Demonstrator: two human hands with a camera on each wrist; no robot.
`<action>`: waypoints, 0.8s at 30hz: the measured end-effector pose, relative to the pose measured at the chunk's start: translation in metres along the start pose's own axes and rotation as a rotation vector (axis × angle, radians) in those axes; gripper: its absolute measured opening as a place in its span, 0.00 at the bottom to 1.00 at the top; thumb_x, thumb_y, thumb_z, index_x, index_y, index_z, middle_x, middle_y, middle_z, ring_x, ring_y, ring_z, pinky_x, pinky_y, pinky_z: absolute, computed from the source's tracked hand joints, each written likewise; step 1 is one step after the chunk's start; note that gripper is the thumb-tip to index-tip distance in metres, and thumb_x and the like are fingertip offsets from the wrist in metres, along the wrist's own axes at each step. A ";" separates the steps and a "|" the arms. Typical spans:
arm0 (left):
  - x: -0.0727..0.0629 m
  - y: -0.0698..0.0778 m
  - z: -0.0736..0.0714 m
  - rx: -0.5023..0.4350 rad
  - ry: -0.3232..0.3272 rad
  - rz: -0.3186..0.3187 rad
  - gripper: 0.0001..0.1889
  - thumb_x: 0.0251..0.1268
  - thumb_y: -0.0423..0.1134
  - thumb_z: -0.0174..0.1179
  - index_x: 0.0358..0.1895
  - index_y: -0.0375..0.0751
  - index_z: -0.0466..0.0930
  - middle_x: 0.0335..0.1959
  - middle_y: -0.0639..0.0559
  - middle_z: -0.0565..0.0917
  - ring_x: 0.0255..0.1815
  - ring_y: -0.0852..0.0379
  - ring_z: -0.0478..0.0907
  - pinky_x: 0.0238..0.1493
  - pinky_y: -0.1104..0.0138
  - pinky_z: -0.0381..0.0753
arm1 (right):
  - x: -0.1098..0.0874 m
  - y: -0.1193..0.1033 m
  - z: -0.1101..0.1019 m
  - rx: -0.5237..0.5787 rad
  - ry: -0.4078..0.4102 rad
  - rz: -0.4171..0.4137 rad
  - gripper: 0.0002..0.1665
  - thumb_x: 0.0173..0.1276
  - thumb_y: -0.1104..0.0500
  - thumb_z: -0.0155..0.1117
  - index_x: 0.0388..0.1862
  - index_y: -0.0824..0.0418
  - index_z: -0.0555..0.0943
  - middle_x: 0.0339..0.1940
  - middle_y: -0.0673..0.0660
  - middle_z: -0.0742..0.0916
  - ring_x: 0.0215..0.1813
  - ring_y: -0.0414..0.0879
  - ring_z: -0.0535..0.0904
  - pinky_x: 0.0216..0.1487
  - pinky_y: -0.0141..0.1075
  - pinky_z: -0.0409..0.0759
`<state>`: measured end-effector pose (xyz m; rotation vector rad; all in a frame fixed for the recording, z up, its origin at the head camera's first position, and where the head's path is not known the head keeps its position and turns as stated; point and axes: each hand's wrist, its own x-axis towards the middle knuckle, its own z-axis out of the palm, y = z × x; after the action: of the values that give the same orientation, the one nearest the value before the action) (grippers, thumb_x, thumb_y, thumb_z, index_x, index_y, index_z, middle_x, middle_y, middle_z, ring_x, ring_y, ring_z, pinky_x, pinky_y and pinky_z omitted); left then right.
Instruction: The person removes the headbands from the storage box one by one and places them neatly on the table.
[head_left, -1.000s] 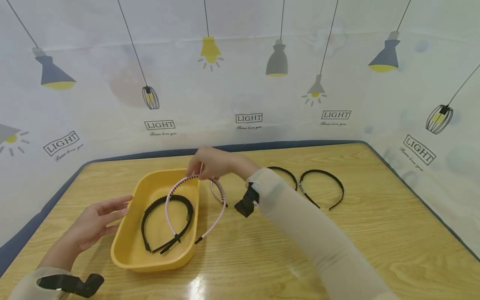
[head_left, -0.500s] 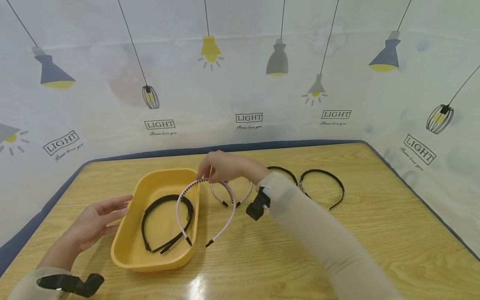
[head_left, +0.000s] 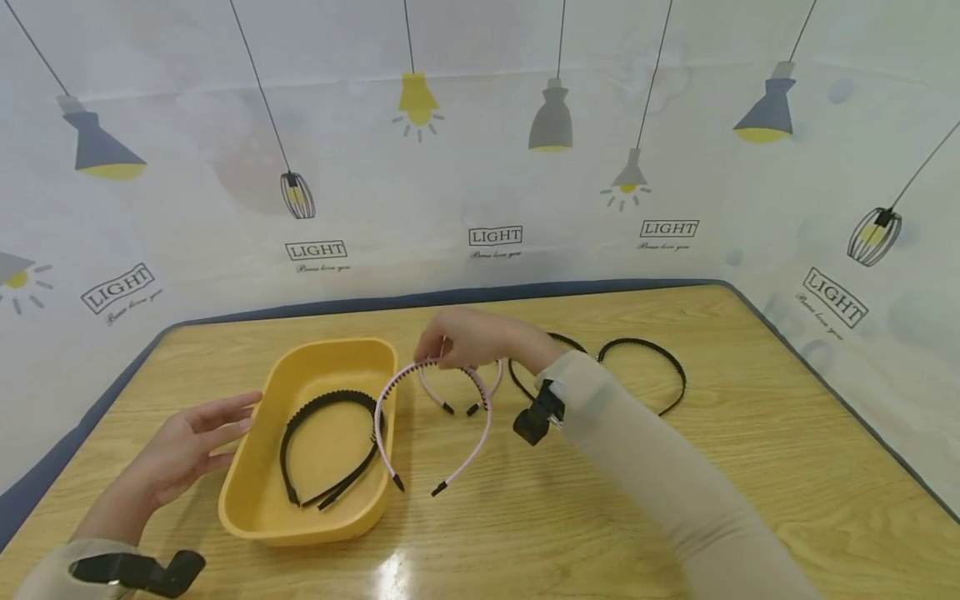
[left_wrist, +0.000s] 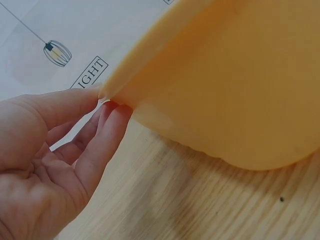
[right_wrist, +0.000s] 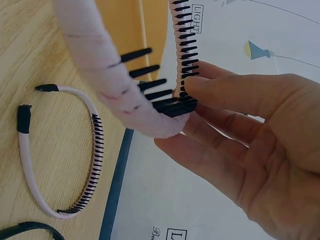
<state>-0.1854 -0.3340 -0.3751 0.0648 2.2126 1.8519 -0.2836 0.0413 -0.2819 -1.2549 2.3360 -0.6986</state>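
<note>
My left hand (head_left: 183, 450) lies against the outer left side of the yellow tray (head_left: 330, 458). In the left wrist view its fairly straight fingers (left_wrist: 112, 127) touch the tray wall just by the rim. Overlapped black toothed headbands (head_left: 330, 395) lie in the tray. My right hand (head_left: 468, 337) pinches a thin pink headband (right_wrist: 85, 47) by the top of its arch, between thumb and fingers. That headband hangs with both black-tipped ends downward, just right of the tray, its left arm overlapping the tray's edge. Behind it another pink headband (right_wrist: 95, 160) lies on the table.
Two black headbands lie on the wooden table (head_left: 750, 467) to the right; the nearer one (head_left: 517, 379) is partly hidden by my right forearm, the other (head_left: 660, 348) sits beyond it. A wall cloth (head_left: 345, 167) printed with lamps rises behind the table's far edge.
My right hand has moved right with the pink headband, from over the tray's right part to beside it. The left hand stays at the tray. The view shifts slightly.
</note>
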 end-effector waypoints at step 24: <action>0.001 -0.002 -0.002 0.000 -0.014 0.006 0.20 0.68 0.36 0.52 0.62 0.53 0.71 0.47 0.60 0.73 0.46 0.71 0.73 0.44 0.62 0.81 | -0.031 0.027 0.008 -0.016 0.020 0.016 0.16 0.64 0.71 0.56 0.50 0.64 0.80 0.44 0.60 0.83 0.44 0.48 0.79 0.30 0.29 0.80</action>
<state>-0.1863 -0.3357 -0.3768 0.0842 2.2053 1.8496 -0.2807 0.0782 -0.3009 -1.2400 2.3695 -0.6919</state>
